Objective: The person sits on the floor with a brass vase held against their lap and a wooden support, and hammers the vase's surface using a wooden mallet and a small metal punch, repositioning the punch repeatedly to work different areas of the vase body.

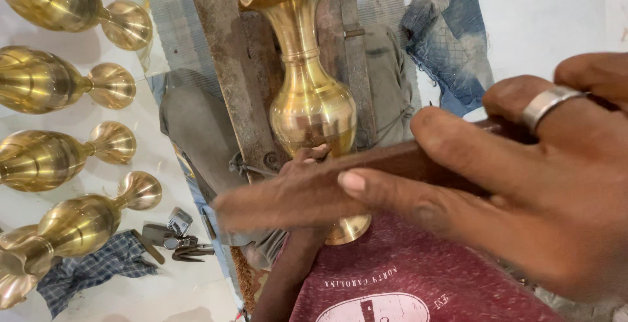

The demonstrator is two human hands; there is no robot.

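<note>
Nearest to us, our right hand [523, 185], a ring [546, 103] on one finger, was closed around a dark wooden stick [392, 162], thumb and fingers pressing along it; the stick's far end, blurred, crossed in front of the lower vase [311, 100]. Below the vase our red shirt [405, 276] filled the view. Our left hand [311, 158] came up from under the stick, its fingers curled against the vase's belly, gripping it. The vase stood upright, its foot near our lap and its wavy mouth against a worn plank [222, 47] behind it. Its brass looked evenly bright, so we judged the surface work largely done, though the stick lay on it and we could not tell what was left. Left of the vase lay small tools [173, 237], a checked cloth [91, 270], and a row of equally shiny vases [72, 224] on their sides, apparently finished. Right of the vase, farther off, lay denim [445, 41].
</note>
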